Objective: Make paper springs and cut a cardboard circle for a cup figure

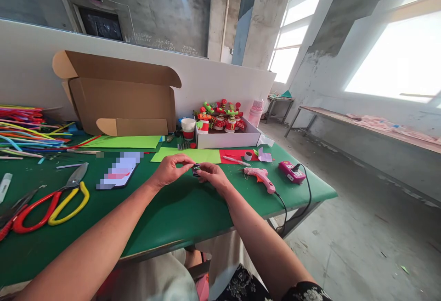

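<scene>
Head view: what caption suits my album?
Left hand meets right hand at a small dark item above a green table, pink glue gun nearby.

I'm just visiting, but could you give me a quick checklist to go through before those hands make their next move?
1. Small dark piece secured: ok, pinched by the right hand.
2. Left hand gripping it too: cannot tell; its fingertips are at the piece, but the contact is too small to make out.
3. Glue gun clear of the fingers: ok, it lies apart, right of the hands.
4. Glue gun hot: cannot tell.
5. Cord kept on the table: not ok, it hangs over the edge.
6. Scissors away from the hands: ok, they lie well to the left.
</scene>
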Motion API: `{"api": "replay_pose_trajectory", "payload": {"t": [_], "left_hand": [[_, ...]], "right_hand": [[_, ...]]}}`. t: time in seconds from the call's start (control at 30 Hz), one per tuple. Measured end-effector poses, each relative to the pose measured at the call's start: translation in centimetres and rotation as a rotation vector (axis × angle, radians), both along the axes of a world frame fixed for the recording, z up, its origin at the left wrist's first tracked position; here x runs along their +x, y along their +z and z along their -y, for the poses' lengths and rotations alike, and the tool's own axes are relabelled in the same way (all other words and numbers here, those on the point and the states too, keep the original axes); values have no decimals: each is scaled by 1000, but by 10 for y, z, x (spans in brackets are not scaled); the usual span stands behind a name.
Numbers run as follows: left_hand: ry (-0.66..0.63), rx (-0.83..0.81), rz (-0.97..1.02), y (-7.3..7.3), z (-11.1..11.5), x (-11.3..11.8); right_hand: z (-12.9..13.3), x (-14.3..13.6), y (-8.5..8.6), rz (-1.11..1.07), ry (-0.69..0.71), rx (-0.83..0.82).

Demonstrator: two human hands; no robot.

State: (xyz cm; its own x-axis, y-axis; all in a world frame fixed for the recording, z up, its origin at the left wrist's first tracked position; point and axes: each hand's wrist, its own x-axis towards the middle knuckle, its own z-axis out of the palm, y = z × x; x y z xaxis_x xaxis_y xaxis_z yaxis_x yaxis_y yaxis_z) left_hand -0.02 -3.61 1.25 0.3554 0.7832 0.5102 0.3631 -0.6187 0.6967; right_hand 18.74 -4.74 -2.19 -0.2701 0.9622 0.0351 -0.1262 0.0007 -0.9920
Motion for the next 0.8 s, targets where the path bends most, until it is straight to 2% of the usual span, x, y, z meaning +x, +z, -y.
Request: {"api": "replay_pose_trajectory", "payload": {"t": [0.33, 0.8], "left_hand": [[-54, -117, -11, -1, -1, 0], [-111, -309, 18, 1, 3, 1]], "right_hand": [[1, 0, 2, 13, 13, 52], [3, -1, 6, -32, 8, 23]]}}
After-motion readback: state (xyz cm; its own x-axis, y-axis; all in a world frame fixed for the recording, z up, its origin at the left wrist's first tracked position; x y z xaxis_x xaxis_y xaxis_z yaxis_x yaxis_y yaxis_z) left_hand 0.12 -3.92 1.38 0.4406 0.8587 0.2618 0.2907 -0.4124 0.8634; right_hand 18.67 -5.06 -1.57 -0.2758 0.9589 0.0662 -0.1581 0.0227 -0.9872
